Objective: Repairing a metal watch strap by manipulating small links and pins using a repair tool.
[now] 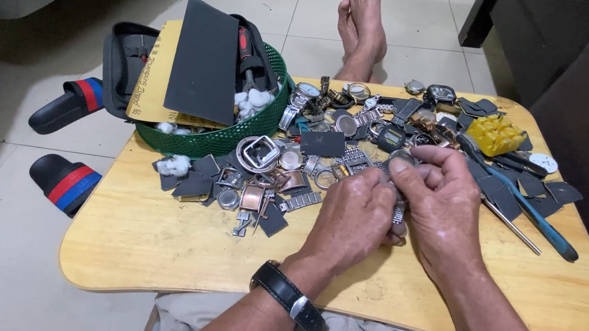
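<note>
Silver metal watch bracelet [397,218] | pinched between left hand [352,221] and right hand [438,203] over pale wooden surface [143,244] | mid-inspection; next calls for steady fingertip work

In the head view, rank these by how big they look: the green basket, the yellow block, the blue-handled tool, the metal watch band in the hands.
1. Green basket, clearly largest.
2. Blue-handled tool, long but thin.
3. Yellow block.
Metal watch band: mostly hidden by the left hand and right hand, so I cannot rank it.
</note>
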